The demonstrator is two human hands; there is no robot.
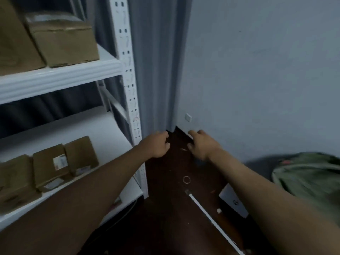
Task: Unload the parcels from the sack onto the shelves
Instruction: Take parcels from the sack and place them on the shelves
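Cardboard parcels (62,38) sit on ribbed white shelves (60,76); both hands' fingers (166,139) hang loosely curled, holding nothing.

Both hands, left (158,144) and right (200,144), hang empty over the dark floor (174,208); cardboard parcels (49,166) on the white shelves (55,78), green sack (309,177) far right.

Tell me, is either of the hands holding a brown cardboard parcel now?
No, the left hand and right hand hold nothing above the dark floor.
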